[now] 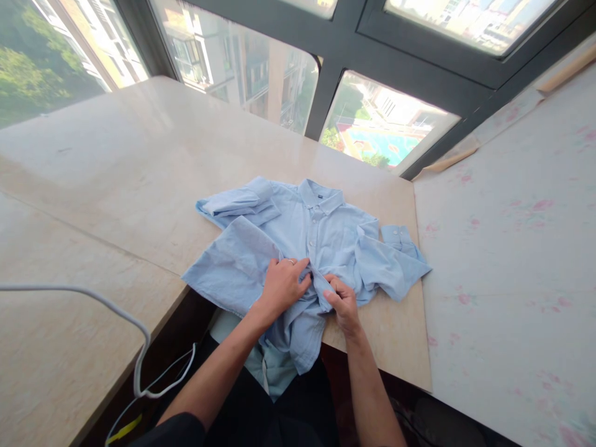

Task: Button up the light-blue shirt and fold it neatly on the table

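Observation:
A light blue button-up shirt [288,214] lies front up on the stone ledge, its collar toward the window and its lower part hanging over the near edge. Buttons show down the upper placket. My left hand [285,282], with a ring on one finger, is at the middle of the front, thumb and forefinger bent at the placket. My right hand [342,299] pinches the front edge of the shirt just beside it, thumb on top. The cloth is bunched between the two hands. Both sleeves are folded out to the sides.
The pale stone ledge [116,167] runs along the windows and wraps to the left. A white cable [107,302] loops over its near left edge. Flowered wallpaper [507,261] covers the wall at right. Grey window frames [321,93] stand behind.

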`<state>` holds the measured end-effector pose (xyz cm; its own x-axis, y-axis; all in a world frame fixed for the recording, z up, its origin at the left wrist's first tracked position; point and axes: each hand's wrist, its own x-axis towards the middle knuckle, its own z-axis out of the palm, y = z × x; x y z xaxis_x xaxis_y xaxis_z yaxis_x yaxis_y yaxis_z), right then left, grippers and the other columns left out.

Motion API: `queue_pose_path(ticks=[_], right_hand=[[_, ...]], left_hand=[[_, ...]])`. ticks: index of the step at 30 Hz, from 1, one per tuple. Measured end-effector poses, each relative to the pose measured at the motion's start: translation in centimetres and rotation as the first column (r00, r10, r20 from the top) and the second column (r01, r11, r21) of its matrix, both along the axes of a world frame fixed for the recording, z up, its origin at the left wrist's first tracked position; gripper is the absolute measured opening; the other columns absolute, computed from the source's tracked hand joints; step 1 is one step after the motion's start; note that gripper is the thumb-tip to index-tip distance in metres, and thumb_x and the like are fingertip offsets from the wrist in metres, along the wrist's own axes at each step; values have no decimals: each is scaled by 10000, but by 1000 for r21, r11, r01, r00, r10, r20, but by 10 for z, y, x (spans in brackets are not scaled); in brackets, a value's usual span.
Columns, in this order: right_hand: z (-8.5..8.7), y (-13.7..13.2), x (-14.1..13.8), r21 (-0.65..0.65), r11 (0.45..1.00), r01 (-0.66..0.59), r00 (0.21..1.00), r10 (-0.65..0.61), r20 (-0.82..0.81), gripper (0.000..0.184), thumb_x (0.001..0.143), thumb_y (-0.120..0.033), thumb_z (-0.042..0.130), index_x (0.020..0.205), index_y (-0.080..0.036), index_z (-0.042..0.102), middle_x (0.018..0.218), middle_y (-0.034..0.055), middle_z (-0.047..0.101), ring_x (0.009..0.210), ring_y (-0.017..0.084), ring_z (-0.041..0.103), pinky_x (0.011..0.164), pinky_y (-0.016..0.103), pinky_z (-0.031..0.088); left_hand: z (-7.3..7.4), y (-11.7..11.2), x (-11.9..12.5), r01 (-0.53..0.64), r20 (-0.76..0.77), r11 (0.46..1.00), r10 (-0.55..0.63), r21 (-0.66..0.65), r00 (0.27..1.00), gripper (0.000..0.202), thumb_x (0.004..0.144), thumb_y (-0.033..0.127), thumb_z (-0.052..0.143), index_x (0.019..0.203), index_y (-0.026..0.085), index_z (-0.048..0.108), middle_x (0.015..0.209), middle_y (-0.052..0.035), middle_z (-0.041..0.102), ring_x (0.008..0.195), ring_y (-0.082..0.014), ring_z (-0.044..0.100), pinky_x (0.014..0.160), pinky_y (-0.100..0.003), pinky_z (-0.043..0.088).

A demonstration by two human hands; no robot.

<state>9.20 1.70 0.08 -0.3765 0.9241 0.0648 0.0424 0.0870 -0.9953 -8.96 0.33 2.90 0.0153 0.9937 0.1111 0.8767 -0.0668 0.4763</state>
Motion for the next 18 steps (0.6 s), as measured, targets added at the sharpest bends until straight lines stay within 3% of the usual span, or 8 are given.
queue_pose_path(ticks=[4, 7, 10, 11, 14, 18], right_hand=[[0, 1, 1, -5, 1000, -5, 1000, 5, 0, 412, 819, -428, 635, 545, -213, 416, 792, 32, 598, 665, 155, 498, 625, 321, 434], [11, 4, 2, -12, 998, -55, 998, 55, 29, 362, 836, -426, 623, 598, -214, 451, 852, 41, 621, 710, 163, 542, 651, 317, 465], [34, 8, 0, 9, 985, -172, 977, 170, 132, 203, 849, -418, 620, 850, -222, 571, 1018, 60, 639, 892, 197, 612, 798, 343, 513], [42, 9, -3, 29, 980, -199, 963, 190, 191, 225, 850, -409, 628, 973, -226, 581, 1074, 67, 634, 949, 204, 619, 860, 362, 510], [62, 11, -15, 132, 974, -184, 915, 120, 386, 414, 846, -403, 666, 1202, -243, 531, 1172, 80, 613, 966, 206, 626, 932, 399, 494], [69, 17, -32, 238, 953, -186, 804, 8, 594, 517, 820, -421, 708, 1270, -239, 531, 1169, 99, 603, 961, 236, 623, 897, 410, 511]], left_hand=[[-5, 3, -2, 65, -5, 998, -65, 5, 998, 232, 858, 175, 551, 1035, 255, 678, 837, -43, 690, 846, -225, 612, 722, -350, 313], [-6, 5, -4, 85, 2, 996, -85, 20, 996, 214, 854, 159, 539, 954, 254, 702, 804, -39, 670, 855, -223, 593, 712, -352, 302], [-5, 5, -6, 82, 5, 996, -82, 37, 997, 185, 848, 180, 547, 910, 240, 711, 797, -44, 651, 854, -225, 570, 722, -355, 311], [-5, 5, -7, 84, 10, 996, -84, 42, 996, 181, 842, 186, 554, 918, 236, 711, 809, -46, 650, 857, -225, 565, 727, -356, 317], [-6, 4, -9, 94, 32, 994, -96, 59, 995, 197, 817, 195, 581, 965, 223, 707, 858, -55, 645, 867, -230, 550, 734, -357, 340], [-13, 4, -10, 68, 72, 986, -80, 153, 994, 214, 795, 147, 587, 957, 216, 709, 920, -72, 629, 891, -234, 534, 761, -366, 384]])
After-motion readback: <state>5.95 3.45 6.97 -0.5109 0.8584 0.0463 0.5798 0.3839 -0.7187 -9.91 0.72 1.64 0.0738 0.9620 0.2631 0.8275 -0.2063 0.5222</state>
